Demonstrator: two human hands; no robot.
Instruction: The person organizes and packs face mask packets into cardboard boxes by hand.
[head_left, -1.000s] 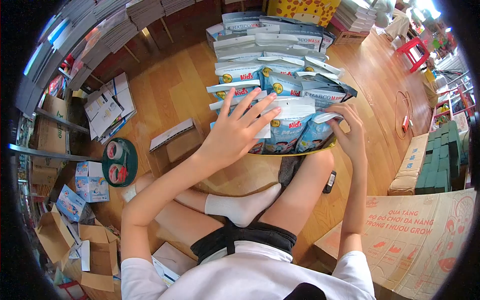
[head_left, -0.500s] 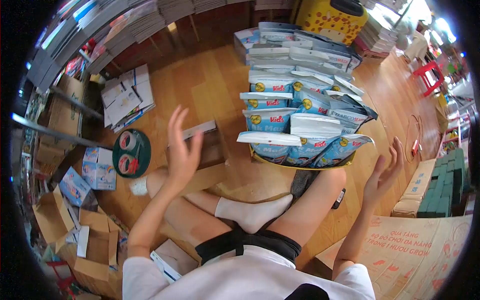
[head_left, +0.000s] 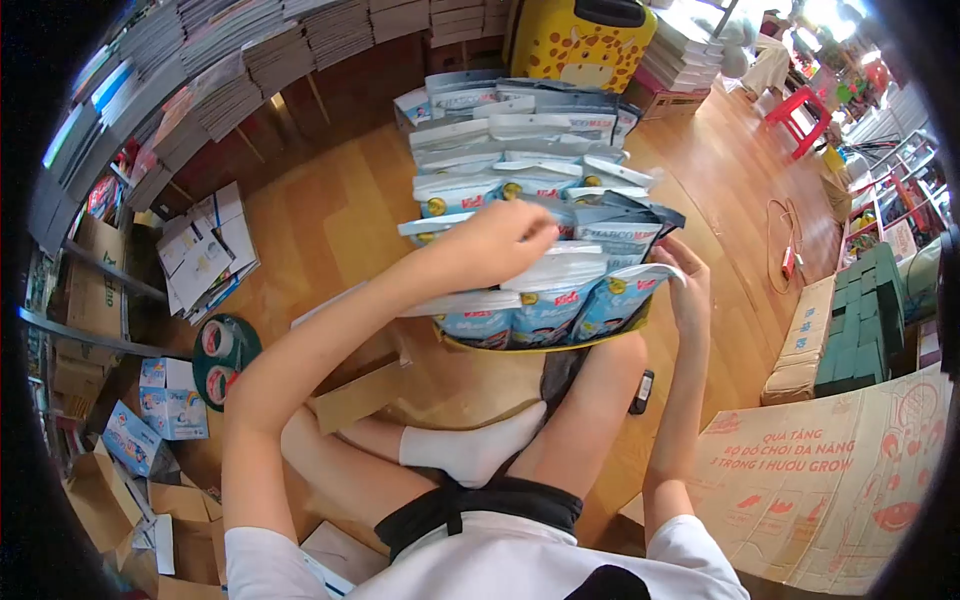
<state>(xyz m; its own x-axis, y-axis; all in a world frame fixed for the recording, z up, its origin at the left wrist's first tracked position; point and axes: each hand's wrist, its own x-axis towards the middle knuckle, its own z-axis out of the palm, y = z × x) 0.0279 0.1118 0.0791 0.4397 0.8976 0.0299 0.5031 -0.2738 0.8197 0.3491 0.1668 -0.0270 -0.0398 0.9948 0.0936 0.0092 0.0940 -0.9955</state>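
Observation:
Several blue-and-white face mask pouches (head_left: 604,301) marked "Kids" stand upright in tight rows in a yellow-edged container (head_left: 545,347) before my knees. Over the middle rows, my left hand (head_left: 508,240) has its fingers curled in, slightly blurred; whatever lies between them is hidden. At the right side of the rows my right hand (head_left: 690,287) has the corner of the front right pouch between thumb and fingers, some fingers partly behind it. Just behind that corner is a darker grey-topped pouch (head_left: 622,232).
A yellow giraffe suitcase (head_left: 583,45) stands behind the pouches. Tape rolls lie in a green round tray (head_left: 240,345) at left, near small blue boxes (head_left: 172,412) and opened cartons (head_left: 190,520). A large flat carton (head_left: 790,480) lies at right. A red stool (head_left: 797,118) stands farther back.
Both hands, raised and spread apart before, have come in to the pouches: the left over the middle rows, the right at their right side. The view has shifted, so the pouches appear farther left.

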